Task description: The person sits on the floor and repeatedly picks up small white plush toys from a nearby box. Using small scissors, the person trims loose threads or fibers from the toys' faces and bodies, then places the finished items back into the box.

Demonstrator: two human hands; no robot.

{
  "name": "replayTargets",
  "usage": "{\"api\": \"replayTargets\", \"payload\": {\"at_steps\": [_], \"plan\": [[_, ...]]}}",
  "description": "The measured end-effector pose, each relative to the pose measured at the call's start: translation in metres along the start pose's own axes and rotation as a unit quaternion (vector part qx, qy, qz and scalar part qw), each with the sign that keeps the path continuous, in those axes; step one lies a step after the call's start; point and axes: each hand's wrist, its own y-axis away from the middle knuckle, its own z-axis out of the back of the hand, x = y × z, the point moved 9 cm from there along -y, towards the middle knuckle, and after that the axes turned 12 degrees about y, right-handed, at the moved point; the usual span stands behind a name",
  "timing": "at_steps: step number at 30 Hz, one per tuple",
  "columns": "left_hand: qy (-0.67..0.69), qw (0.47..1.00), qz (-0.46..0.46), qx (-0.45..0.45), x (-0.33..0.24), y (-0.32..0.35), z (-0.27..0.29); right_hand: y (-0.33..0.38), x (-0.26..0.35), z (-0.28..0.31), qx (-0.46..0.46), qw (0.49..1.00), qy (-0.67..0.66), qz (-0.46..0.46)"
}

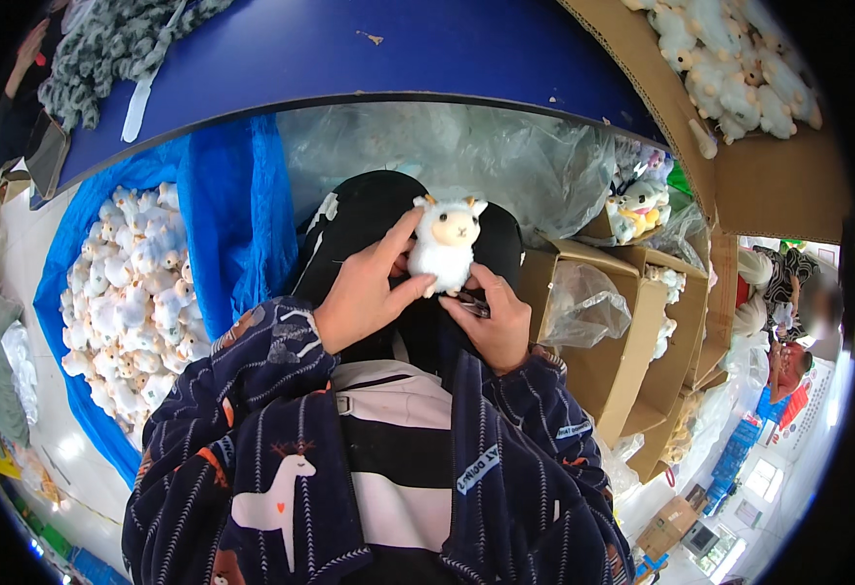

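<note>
A small white plush sheep (445, 244) with a cream face, dark eyes and little orange-tan horns is held upright over my lap, its front toward me. My left hand (374, 291) grips it from the left, fingers behind its side and thumb at its foot. At its lower right, my right hand (494, 317) is closed, thumb and forefinger at the toy's base. A small dark, shiny thing (474, 308) shows between those fingers; its kind is too small to tell. The sheep's back is hidden.
At left, a blue sack (227, 219) holds many similar white plush toys (135, 302). A blue tabletop (427, 54) spans ahead, with grey fluffy fabric (120, 49) on it. Cardboard boxes (593, 361) and clear plastic sheeting (466, 156) lie right and ahead. Other people (788, 366) are far right.
</note>
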Motion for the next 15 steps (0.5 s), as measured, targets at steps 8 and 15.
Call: {"api": "replayTargets", "payload": {"at_steps": [8,15], "plan": [[0.017,0.998,-0.022,-0.058,-0.002,-0.023,0.009,-0.020,0.001,-0.003,-0.076,0.997,-0.029,-0.005],[-0.107,0.977,-0.183,-0.027,-0.026,-0.015,-0.002,-0.028,-0.006,-0.006,-0.055,0.994,-0.089,-0.042]]}}
